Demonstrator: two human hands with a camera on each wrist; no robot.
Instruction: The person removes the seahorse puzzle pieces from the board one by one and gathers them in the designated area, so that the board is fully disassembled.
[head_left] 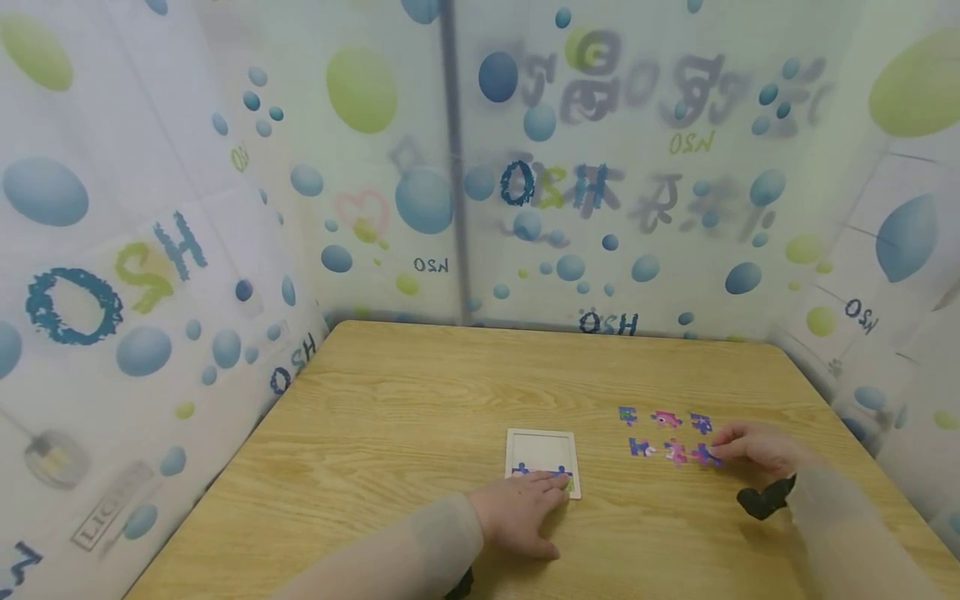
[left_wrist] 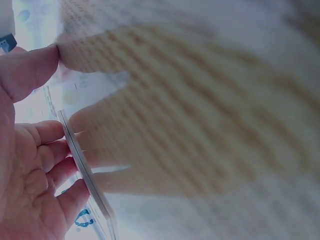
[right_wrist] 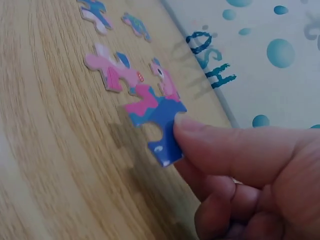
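A: What are we seeing at the lower centre of the head view?

B: We are seeing a left hand (head_left: 521, 510) resting relaxed, gripping nothing, its fingers lying over the lower part of a square white tray (head_left: 540, 432). Blue-edged puzzle pieces (head_left: 521, 470) are showing inside, just above those fingers

A: And at the lower right?

B: There we are finding a right hand (head_left: 765, 447) pinching a blue and pink puzzle piece (right_wrist: 165, 117) with thumb and fingers, at the right end of the lower of two rows. Five loose pieces (head_left: 666, 419) are lying near it on the wooden table (head_left: 405, 392), three above and two below

A: And behind?

B: We are noticing a pale backdrop (head_left: 375, 167) with blue and green spots filling the upper frame
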